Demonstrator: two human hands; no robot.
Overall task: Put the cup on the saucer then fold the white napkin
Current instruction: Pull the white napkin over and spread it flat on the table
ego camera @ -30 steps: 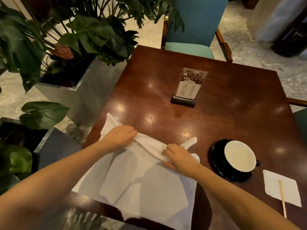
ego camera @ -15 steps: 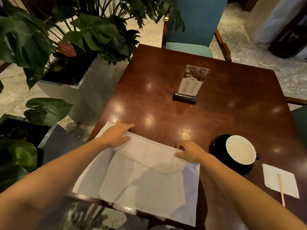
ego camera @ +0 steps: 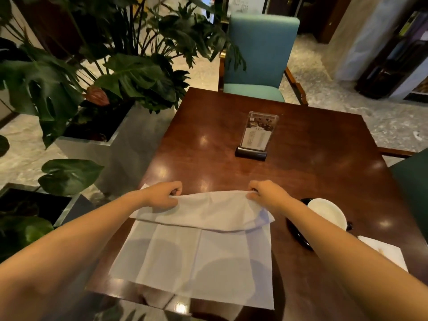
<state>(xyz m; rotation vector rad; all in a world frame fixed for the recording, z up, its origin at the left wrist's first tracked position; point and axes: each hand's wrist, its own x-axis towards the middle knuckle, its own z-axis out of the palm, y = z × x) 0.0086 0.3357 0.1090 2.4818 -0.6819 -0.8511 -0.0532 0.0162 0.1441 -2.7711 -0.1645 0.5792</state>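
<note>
A café or hotel lounge is being shown. A polished dark wooden table (ego camera: pixel 301 172) is being used, with an acrylic menu card stand (ego camera: pixel 256 135) being displayed upright at its middle. A teal upholstered chair (ego camera: pixel 259 56) with wooden arms is being kept at the far side. Large leafy plants (ego camera: pixel 129 72) are being grown in grey box planters (ego camera: pixel 111 147) beside the table, and pale marble flooring (ego camera: pixel 335 89) is being seen around it

Wooden table (ego camera: pixel 312 181) carries napkin (ego camera: pixel 196 262), saucer (ego camera: pixel 295 230), menu stand (ego camera: pixel 254 137).
</note>
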